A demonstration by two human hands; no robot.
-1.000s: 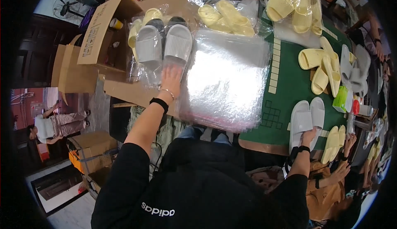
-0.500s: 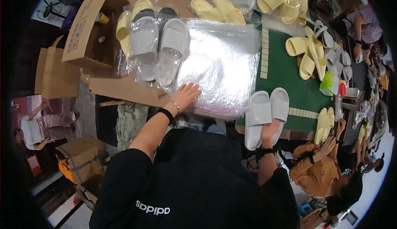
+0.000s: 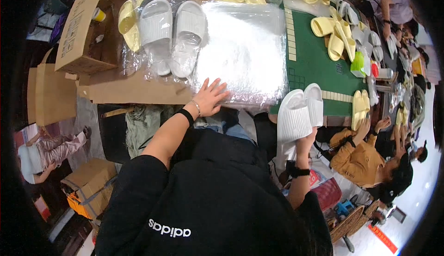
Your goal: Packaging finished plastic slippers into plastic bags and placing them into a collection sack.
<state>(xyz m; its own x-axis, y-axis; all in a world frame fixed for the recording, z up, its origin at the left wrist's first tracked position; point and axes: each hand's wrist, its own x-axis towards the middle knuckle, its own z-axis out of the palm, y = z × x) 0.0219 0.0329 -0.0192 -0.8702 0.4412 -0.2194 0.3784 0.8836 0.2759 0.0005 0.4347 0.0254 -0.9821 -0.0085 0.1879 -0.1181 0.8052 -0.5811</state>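
Observation:
With its fingers spread, my left hand (image 3: pixel 211 98) lies on the near edge of a stack of clear plastic bags (image 3: pixel 243 55). My right hand (image 3: pixel 306 141) grips a pair of light grey slippers (image 3: pixel 296 117) by their lower ends, off the table's near edge and to the right of the stack. The two slippers overlap, and my fingers are partly hidden by them. Left of the stack, another grey pair (image 3: pixel 156 24) lies in clear plastic, next to yellow slippers (image 3: pixel 128 24).
An open cardboard box (image 3: pixel 76 38) stands at the table's left. Yellow slippers (image 3: pixel 340 34) lie on a green mat (image 3: pixel 305 55), near a green-and-white packet (image 3: pixel 358 65). A person in a tan top (image 3: pixel 358 156) sits close on the right, hands near a yellow pair (image 3: pixel 360 109).
My right hand has tilted the grey slippers, and they now overlap more. My left hand stays at the stack's near edge. The whole view has shifted, so the table appears higher.

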